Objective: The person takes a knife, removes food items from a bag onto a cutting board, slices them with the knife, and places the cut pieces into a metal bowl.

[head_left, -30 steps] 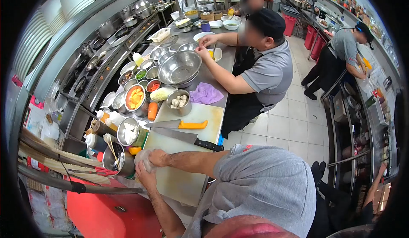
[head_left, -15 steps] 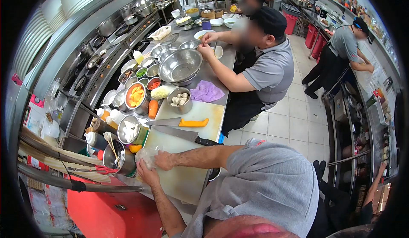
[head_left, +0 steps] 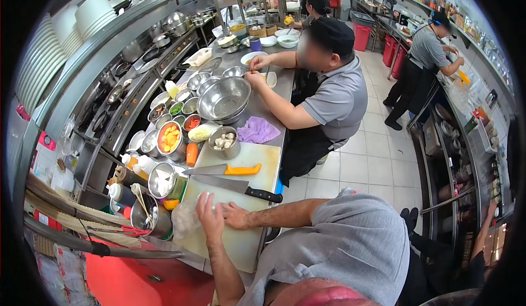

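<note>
A clear plastic bag (head_left: 185, 220) lies crumpled at the left edge of the white cutting board (head_left: 241, 249). My left hand (head_left: 210, 216) grips the bag from its right side, fingers pointing away from me. Close beside it, my right hand (head_left: 236, 217) is low over the board with its fingers curled at the bag; my left hand partly hides its fingertips. Beyond my hands rest a black-handled knife (head_left: 233, 186) and a yellow-handled knife (head_left: 241, 169). What the bag contains is hard to make out.
A pot of mushrooms (head_left: 223, 142) stands on the board's far end, near a purple cloth (head_left: 259, 130). Bowls of cut vegetables and a large metal bowl (head_left: 223, 99) crowd the counter. A utensil pot (head_left: 156, 220) stands left. A co-worker (head_left: 334, 98) works at the counter's right side.
My hands have moved right over the board, and my left hand is raised higher beside the right. The view has shifted slightly. A co-worker at the far right has straightened up and lifted their hands.
</note>
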### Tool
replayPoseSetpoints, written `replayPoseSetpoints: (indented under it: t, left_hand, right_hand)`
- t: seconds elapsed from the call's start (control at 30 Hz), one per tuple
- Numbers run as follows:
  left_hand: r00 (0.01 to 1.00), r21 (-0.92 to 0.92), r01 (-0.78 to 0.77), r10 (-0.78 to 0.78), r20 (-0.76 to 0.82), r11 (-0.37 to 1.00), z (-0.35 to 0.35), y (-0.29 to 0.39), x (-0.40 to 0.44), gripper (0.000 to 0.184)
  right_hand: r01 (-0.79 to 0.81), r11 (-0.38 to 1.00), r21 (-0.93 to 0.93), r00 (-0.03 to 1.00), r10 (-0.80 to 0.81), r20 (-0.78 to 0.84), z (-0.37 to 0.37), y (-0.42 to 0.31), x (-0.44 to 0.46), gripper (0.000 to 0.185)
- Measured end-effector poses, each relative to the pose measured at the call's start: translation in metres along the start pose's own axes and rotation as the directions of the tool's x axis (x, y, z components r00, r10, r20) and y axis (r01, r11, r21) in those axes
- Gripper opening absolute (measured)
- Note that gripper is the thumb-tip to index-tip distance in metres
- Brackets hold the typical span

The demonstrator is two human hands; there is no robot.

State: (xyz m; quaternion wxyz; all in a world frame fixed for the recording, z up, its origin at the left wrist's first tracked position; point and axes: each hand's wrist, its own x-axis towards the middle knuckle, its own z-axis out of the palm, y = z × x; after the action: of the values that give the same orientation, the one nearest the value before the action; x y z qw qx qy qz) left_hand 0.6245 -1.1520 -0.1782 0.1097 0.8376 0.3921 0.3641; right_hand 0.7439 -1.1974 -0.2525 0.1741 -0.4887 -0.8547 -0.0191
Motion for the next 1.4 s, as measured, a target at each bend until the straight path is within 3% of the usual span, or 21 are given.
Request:
replayPoseSetpoints:
  t: [0.03,0.07,0.13,0.33,0.37,0.47,0.5,0.53,0.6,0.67,0.73,0.8,0.83,0.9,0.93,1.0,1.17,1.27,1.33,1.4]
  left_hand:
    - [0.988,-0.123,0.021,-0.002,0.157,0.992,0.008,0.002,0.004,0.037]
    - [0.988,-0.124,0.019,0.000,0.153,0.992,0.017,-0.010,0.001,0.037]
    - [0.919,0.120,0.142,-0.176,0.352,0.982,0.041,-0.046,-0.008,0.036]
    - [0.967,0.135,0.072,-0.102,0.231,0.988,0.006,-0.081,-0.041,0.020]
    - [0.960,0.178,0.086,-0.129,0.249,0.980,0.000,-0.089,-0.049,0.019]
    - [0.972,0.251,0.104,-0.152,0.181,0.962,-0.004,-0.104,-0.063,0.022]
    - [0.979,0.384,0.110,-0.167,0.118,0.917,-0.011,-0.080,-0.060,0.028]
    - [0.981,0.364,0.133,-0.175,0.084,0.922,-0.015,-0.060,-0.056,0.033]
    - [0.994,0.257,0.109,-0.107,-0.025,0.960,-0.015,-0.030,-0.052,0.035]
    - [0.991,0.118,0.133,-0.131,-0.025,0.984,-0.013,-0.002,-0.048,0.037]
    - [0.986,0.042,0.164,-0.163,-0.019,0.986,0.000,0.008,-0.050,0.038]
    - [0.978,-0.189,0.208,-0.211,0.005,0.960,0.013,0.013,-0.050,0.043]
    - [0.977,-0.188,0.211,-0.215,0.000,0.959,0.018,0.014,-0.049,0.043]
    - [0.974,-0.230,0.227,-0.218,0.064,0.946,0.028,0.015,-0.038,0.051]
    - [0.976,-0.234,0.216,-0.207,0.060,0.948,0.033,0.016,-0.033,0.051]
    - [0.964,-0.231,0.264,-0.253,0.075,0.936,0.043,0.019,-0.025,0.055]
    - [0.973,-0.227,0.230,-0.224,0.051,0.946,0.069,0.008,-0.018,0.053]
    - [0.965,-0.263,0.260,-0.258,0.045,0.929,0.069,0.008,-0.017,0.051]
    - [0.957,-0.308,0.285,-0.286,0.044,0.908,0.067,0.008,-0.021,0.051]
    - [0.968,-0.330,0.233,-0.252,-0.014,0.915,0.067,0.008,-0.022,0.051]
  right_hand:
    - [-0.020,1.000,0.015,0.995,0.018,0.095,-0.001,-0.001,-0.002,0.037]
    - [-0.017,1.000,0.012,0.995,0.016,0.094,-0.002,-0.002,-0.007,0.037]
    - [-0.041,0.993,0.114,0.997,0.033,0.069,-0.012,-0.001,-0.015,0.034]
    - [-0.045,0.997,0.067,0.998,0.048,-0.033,-0.003,0.029,-0.019,0.023]
    - [-0.168,0.968,0.187,0.983,0.178,-0.037,-0.013,0.028,-0.016,0.022]
    - [-0.191,0.982,0.006,0.981,0.191,0.020,-0.007,0.047,0.005,0.020]
    - [-0.206,0.979,-0.005,0.977,0.206,0.064,-0.015,0.047,0.010,0.025]
    - [-0.244,0.970,0.014,0.961,0.240,0.137,-0.024,0.043,0.012,0.030]
    - [-0.261,0.964,0.039,0.965,0.261,0.020,-0.033,0.037,0.007,0.034]
    - [-0.249,0.966,0.063,0.956,0.256,-0.142,-0.053,0.043,-0.002,0.039]
    - [-0.302,0.933,0.196,0.935,0.330,-0.130,-0.068,0.059,-0.020,0.047]
    - [-0.454,0.880,0.143,0.890,0.455,0.029,-0.090,0.065,-0.044,0.056]
    - [-0.448,0.883,0.142,0.893,0.449,0.030,-0.095,0.066,-0.055,0.056]
    - [-0.525,0.845,0.103,0.843,0.500,0.196,-0.106,0.067,-0.071,0.065]
    - [-0.527,0.844,0.098,0.843,0.505,0.186,-0.105,0.068,-0.075,0.065]
    - [-0.529,0.794,0.298,0.836,0.429,0.342,-0.100,0.069,-0.078,0.070]
    - [-0.519,0.834,0.187,0.824,0.430,0.369,-0.098,0.073,-0.073,0.064]
    - [-0.634,0.736,0.239,0.752,0.514,0.413,-0.121,0.069,-0.075,0.063]
    - [-0.515,0.683,0.518,0.857,0.402,0.322,-0.126,0.073,-0.092,0.062]
    - [-0.527,0.681,0.508,0.849,0.396,0.350,-0.132,0.068,-0.109,0.061]
